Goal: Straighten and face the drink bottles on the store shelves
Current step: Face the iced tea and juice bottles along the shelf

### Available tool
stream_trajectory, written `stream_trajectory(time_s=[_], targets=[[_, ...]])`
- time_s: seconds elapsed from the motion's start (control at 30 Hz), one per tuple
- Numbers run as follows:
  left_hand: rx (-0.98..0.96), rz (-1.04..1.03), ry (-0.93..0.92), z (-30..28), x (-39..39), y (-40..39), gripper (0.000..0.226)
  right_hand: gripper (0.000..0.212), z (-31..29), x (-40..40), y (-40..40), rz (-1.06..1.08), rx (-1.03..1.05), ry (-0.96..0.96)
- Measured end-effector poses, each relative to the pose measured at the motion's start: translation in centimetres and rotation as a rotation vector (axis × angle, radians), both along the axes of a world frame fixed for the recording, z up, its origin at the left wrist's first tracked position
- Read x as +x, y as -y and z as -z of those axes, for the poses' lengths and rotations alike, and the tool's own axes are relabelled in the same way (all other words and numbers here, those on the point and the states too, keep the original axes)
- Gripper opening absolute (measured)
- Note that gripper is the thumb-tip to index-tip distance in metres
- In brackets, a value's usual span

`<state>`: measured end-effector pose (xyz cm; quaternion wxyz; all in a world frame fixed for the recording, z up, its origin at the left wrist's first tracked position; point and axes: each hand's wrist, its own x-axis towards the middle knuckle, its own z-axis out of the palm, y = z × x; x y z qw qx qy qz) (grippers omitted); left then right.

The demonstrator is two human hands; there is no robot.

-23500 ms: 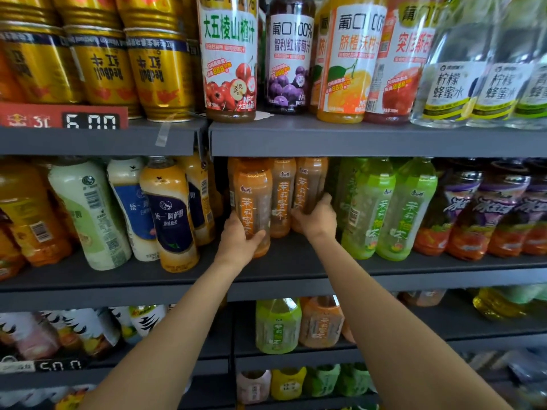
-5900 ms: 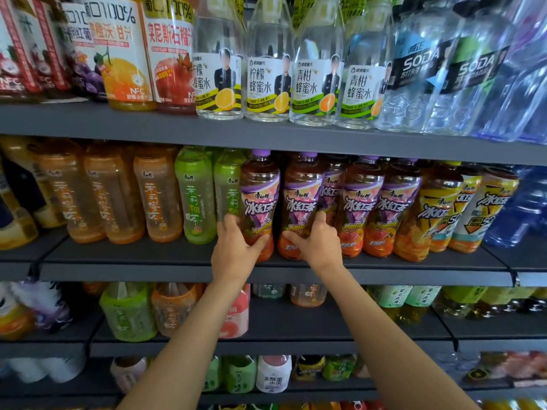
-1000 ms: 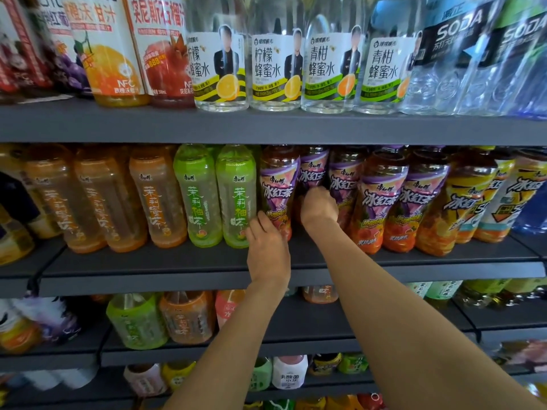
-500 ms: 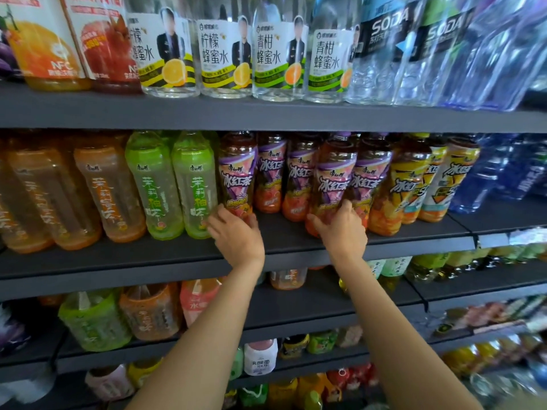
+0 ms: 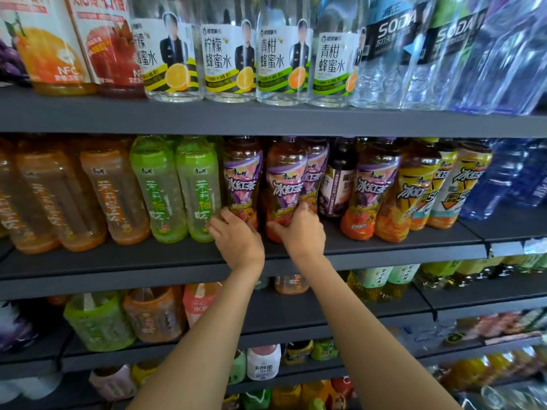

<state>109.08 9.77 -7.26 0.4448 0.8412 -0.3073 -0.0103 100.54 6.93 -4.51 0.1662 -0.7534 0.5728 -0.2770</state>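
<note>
On the middle shelf (image 5: 384, 250) stands a row of iced tea bottles with purple labels. My left hand (image 5: 236, 241) grips the base of the leftmost iced tea bottle (image 5: 242, 179), next to two green tea bottles (image 5: 198, 187). My right hand (image 5: 302, 232) holds the base of the second iced tea bottle (image 5: 285, 184), which stands at the shelf front. Behind and right of it a dark grape juice bottle (image 5: 339, 182) stands among the iced teas. Both labels under my hands face forward.
Orange tea bottles (image 5: 112, 196) fill the shelf's left side, yellow-labelled iced teas (image 5: 420, 190) and blue water bottles (image 5: 503, 179) the right. Honey water bottles (image 5: 228, 54) and soda water bottles (image 5: 390, 54) stand on the shelf above. Lower shelves hold more drinks.
My right hand has moved left from a bottle further along the row to the second iced tea bottle, now at the shelf front. My left hand stays at the leftmost iced tea bottle.
</note>
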Motion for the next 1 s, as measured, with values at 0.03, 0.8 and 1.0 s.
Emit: stream_trajectory(time_s=[0.03, 0.8, 1.0], targets=[[0.009, 0.002, 0.008, 0.0, 0.1, 0.0, 0.054, 0.059, 0.0, 0.6, 0.1, 0.0, 0.004, 0.0], [-0.148, 0.142, 0.306, 0.1, -3.4, 1.9, 0.059, 0.052, -1.0, -1.7, 6.3, 0.077, 0.007, 0.04], [-0.309, 0.102, 0.251, 0.4, -4.5, 1.6, 0.045, 0.051, -0.5, -2.1, 5.8, 0.031, 0.008, 0.023]])
